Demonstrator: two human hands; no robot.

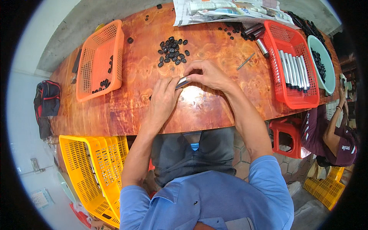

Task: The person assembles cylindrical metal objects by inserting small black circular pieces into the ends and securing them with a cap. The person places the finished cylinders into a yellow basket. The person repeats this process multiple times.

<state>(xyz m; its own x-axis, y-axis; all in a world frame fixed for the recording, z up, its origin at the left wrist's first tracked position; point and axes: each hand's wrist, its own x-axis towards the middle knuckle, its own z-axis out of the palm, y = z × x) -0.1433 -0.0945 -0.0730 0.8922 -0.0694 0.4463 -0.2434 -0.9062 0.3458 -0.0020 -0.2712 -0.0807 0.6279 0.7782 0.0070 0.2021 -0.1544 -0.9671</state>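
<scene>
Over the middle of the table, my left hand (164,94) wraps round a short shiny metal tube (182,82), its fingers covering most of it. A small dark tip shows at the left side of that hand. My right hand (209,74) pinches the tube's right end between thumb and fingers; whether a small part is in that pinch is hidden. Just beyond my hands lies a loose pile of small black oval plugs (172,50). To the right of the pile, a thin metal rod (245,61) rests on the wooden table (207,115).
An orange basket (119,57) at left holds a few black plugs. At right, a red basket (285,100) contains several metal tubes (297,73), beside a pale green basin (330,78) of black parts. Newspapers (230,11) lie at the back. Yellow crates (90,168) stand lower left; a co-worker (333,142) sits at right.
</scene>
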